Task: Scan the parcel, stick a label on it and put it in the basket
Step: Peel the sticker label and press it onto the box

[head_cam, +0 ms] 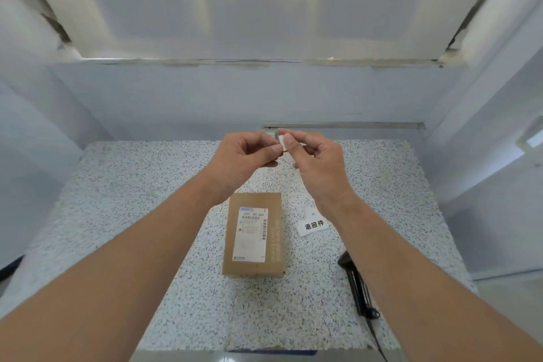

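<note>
Speckled table (117, 214) carries the brown parcel (253, 234) at centre. Above it, my left hand (241, 159) and right hand (318, 164) each close a fingertip grip on one small white label (282, 141). Label sheet (313, 225) and black scanner (357, 288) lie right.

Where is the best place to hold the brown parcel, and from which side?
Probably across its two long sides, coming from above. The brown parcel lies flat on the speckled table, narrow enough for one hand, with bare table beside both long edges.
</note>
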